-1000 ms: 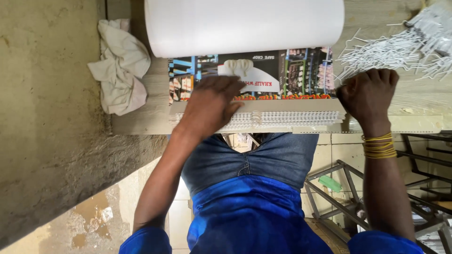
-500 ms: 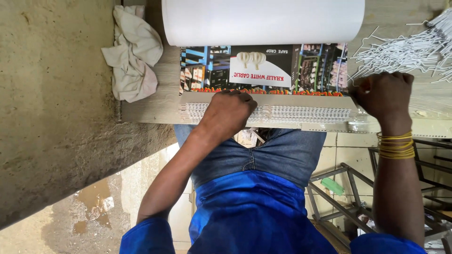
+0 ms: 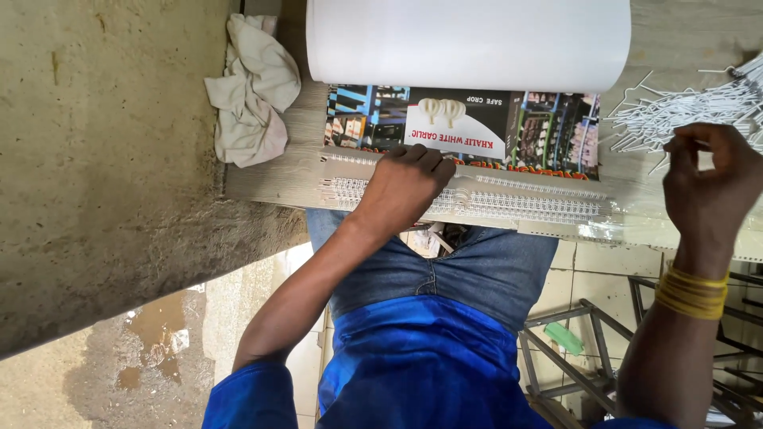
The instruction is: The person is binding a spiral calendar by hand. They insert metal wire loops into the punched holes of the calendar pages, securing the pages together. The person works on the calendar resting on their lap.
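bench edge (image 3: 262,187) bare between the crumpled cloth (image 3: 250,91) and the wire binding strip (image 3: 509,202); a hand passes there. left hand (image 3: 401,187) presses on the strip, blocking its left part. white sheet roll (image 3: 469,40) covers the printed booklet's (image 3: 477,127) far side. loose white wires (image 3: 691,107) crowd the right, just beside the right hand (image 3: 707,191). concrete wall (image 3: 103,159) closes the left.
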